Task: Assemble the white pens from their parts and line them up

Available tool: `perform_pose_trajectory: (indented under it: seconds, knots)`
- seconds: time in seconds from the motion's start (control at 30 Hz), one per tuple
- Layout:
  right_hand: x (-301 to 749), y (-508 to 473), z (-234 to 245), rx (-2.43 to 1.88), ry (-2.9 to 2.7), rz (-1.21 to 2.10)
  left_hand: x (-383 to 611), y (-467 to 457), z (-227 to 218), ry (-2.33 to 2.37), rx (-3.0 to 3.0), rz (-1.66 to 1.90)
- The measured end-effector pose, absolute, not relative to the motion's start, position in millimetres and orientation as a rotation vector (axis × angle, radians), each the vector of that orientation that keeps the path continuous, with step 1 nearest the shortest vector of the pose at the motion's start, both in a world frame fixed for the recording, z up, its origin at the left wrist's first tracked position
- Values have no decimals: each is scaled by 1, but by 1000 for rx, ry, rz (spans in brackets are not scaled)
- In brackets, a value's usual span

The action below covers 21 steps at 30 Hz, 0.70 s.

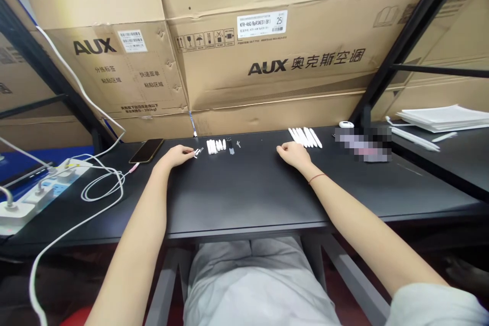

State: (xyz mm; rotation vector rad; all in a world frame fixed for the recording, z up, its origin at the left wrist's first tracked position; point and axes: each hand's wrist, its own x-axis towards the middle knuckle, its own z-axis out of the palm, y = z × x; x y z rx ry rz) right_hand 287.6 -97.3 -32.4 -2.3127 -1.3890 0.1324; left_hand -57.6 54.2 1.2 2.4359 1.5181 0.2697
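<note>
My left hand (179, 155) is at the back left of the black desk, fingers pressed together. Its fingertips meet a few small white and clear pieces (197, 153); whether they grip one I cannot make out. Just right of it lie short white plastic caps or tubes (216, 146) in a row, then thin dark refill-like sticks (229, 145) and tiny grey bits (238, 144). My right hand (293, 155) rests on the desk with curled fingers, what is inside hidden. Several long white pen-like barrels (305, 137) lie side by side right behind it.
A phone (147, 151) on a charging cable and a white power strip (42, 193) are at the left. Large cardboard boxes (275, 71) stand behind the desk (244, 193). Right lie a blurred-out item (362, 145), a white earbud-type case (346, 125) and stacked paper (445, 118) past a black frame bar.
</note>
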Motion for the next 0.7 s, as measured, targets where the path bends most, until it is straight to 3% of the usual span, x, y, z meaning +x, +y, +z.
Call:
perform_pose_trajectory:
  seconds: [0.7]
  knots:
    - [288, -97, -33, -2322, -1391, 146, -59, 56, -1, 1620, 2536, 280]
